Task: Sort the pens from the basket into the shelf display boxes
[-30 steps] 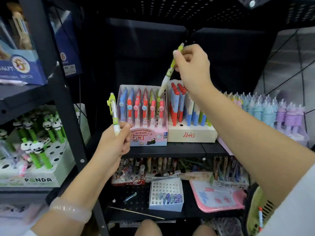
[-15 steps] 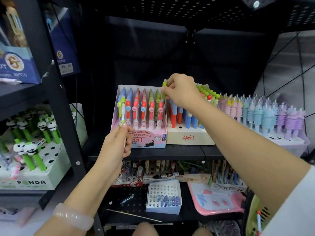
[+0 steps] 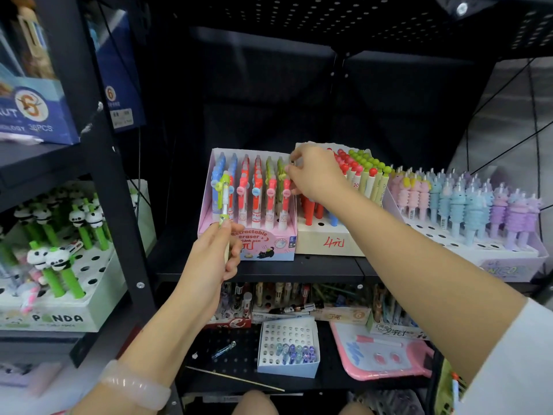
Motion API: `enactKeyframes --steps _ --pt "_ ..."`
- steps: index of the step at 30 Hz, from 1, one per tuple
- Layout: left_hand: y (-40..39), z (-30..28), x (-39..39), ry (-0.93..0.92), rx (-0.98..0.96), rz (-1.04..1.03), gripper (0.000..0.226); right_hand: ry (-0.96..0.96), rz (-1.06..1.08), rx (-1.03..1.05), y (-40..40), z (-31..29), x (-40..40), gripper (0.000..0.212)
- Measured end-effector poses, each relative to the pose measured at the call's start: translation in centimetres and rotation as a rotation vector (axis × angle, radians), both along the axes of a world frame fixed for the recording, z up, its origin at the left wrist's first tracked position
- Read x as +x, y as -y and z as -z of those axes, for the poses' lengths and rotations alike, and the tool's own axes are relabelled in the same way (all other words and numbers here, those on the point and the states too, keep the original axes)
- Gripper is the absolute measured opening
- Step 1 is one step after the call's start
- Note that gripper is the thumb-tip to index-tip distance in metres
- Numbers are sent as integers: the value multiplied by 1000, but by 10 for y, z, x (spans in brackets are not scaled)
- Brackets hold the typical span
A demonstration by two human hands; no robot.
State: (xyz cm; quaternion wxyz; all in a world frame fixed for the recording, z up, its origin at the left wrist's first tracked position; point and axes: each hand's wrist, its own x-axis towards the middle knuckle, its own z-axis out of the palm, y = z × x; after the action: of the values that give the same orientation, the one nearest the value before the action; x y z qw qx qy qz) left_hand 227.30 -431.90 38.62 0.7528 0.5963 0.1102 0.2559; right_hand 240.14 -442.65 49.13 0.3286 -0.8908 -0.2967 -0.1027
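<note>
Your left hand [image 3: 209, 259] grasps a green-and-white pen [image 3: 224, 205] by its lower barrel, thumb and fingers curled round it, clip end up. It stands upright just in front of the pink display box [image 3: 254, 247], against the blue row at the box's left side; held this way it is ready to drop tip-first into a slot.

Your right hand [image 3: 317, 175] reaches over to the box's far right edge. Fingertips [image 3: 288, 168] pinch at the green pen [image 3: 280, 172] in the last column, beside the red-clipped ones. Judgement: you are seating or straightening it so it lines up with its colour row.

Just right of that hand sits the cream box marked in red [image 3: 329, 244], holding red, blue and green ball-topped pens. Farther right, the unicorn pen tray [image 3: 508, 256].

The basket [image 3: 449, 390] shows only as a green sliver below your right forearm; contents mostly hidden.

Left of your left hand, on the neighbouring shelf, the PANDA box [image 3: 59, 317].

Next move, likely: the left-hand pen goes among the greens, so it must cross to the right-hand columns.
</note>
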Motion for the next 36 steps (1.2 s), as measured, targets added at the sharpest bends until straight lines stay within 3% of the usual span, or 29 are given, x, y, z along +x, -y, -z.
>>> enactKeyframes --steps 3,5,9,13,15,18,22,25,28,31,33,36 --pt "0 -1 -1 4 1 12 27 157 -28 77 3 4 -3 24" --pt "1 -2 -2 9 -4 20 27 226 -19 -2 5 5 -2 28" --pt "5 -3 -1 13 0 39 27 124 -39 -198 6 6 0 37" --pt "8 -5 -1 10 -12 60 26 209 -53 9 12 9 -6 43" --pt "9 -6 -1 7 -10 57 26 251 -82 8 16 10 -6 43" --pt "12 -7 -1 5 -10 60 25 261 -82 -116 14 9 -4 48" --pt "16 -10 -2 6 10 76 25 239 40 -454 7 4 2 50" --pt "17 -11 -4 10 11 77 25 116 -10 -516 8 4 2 57" --pt "16 -11 -4 8 11 80 26 83 -55 -424 12 4 1 62" --pt "17 -13 -2 12 19 88 25 189 -57 -69 16 3 -4 44" --pt "19 -15 2 11 46 86 25 83 -173 166 15 -1 -16 25" --pt "25 -16 7 17 95 91 23 -221 -392 242 14 -2 -34 9"
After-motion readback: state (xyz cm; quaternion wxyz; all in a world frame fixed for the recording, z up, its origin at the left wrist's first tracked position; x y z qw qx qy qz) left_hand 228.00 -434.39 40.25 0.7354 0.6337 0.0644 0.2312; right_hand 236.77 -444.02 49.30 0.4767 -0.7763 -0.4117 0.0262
